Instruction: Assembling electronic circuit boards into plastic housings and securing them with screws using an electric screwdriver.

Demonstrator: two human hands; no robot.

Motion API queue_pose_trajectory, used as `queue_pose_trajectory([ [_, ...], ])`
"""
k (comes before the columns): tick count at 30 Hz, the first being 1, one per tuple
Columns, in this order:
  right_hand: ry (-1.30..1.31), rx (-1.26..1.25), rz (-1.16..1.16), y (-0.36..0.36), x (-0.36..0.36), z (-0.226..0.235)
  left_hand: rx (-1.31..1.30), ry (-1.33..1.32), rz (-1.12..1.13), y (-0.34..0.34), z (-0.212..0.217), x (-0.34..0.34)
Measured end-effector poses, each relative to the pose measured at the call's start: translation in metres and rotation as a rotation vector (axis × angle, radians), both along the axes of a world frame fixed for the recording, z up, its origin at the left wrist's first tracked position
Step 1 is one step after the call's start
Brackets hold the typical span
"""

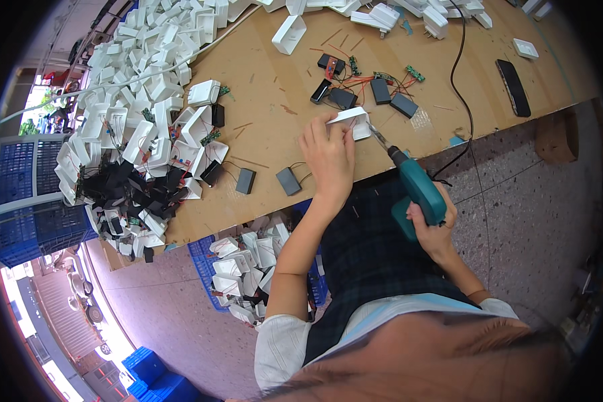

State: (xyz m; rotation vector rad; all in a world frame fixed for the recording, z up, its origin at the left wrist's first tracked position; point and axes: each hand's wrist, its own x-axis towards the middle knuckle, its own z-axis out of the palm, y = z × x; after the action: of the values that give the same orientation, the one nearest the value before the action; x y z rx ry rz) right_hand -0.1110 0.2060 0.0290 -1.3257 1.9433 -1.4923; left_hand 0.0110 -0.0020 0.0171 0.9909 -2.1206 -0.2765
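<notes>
My left hand (329, 159) grips a white plastic casing (360, 124) near the table's front edge, with fingers and thumb closed on its left side. In my right hand (437, 226) is a teal pistol-shaped electric screwdriver (422, 191), my fingers wrapped round its handle. Its metal tip points up and left and reaches the casing's right side; whether it touches is hard to tell. Left of my left hand lies a black box with wires (289, 181). Just beyond the casing are several black boxes (403, 105) and green circuit boards (415, 73) joined by red and black wires.
White casings (141, 67) are heaped along the table's far left, with a pile of black parts (124, 191) below. A blue crate (204, 268) of casings stands under the table edge. A black cable (454, 67) crosses the tabletop (248, 100). A dark phone-like slab (512, 88) lies right.
</notes>
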Motion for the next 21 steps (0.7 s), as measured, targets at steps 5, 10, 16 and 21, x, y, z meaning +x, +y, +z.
queue_pose_trajectory([
  [5, -0.06, -0.072, -0.002, 0.023, -0.016, 0.005, -0.014, -0.014, 0.006, -0.001, -0.003, 0.001],
  [10, -0.218, -0.174, -0.049, 0.031, -0.029, -0.002, -0.028, 0.0, -0.013, 0.005, 0.001, 0.005],
  [16, -0.227, -0.103, -0.072, 0.037, -0.042, -0.006, 0.077, -0.087, 0.005, 0.007, -0.005, 0.027],
  [21, -0.254, -0.167, -0.086, 0.035, -0.046, -0.009, -0.005, -0.182, 0.189, -0.014, -0.003, 0.065],
])
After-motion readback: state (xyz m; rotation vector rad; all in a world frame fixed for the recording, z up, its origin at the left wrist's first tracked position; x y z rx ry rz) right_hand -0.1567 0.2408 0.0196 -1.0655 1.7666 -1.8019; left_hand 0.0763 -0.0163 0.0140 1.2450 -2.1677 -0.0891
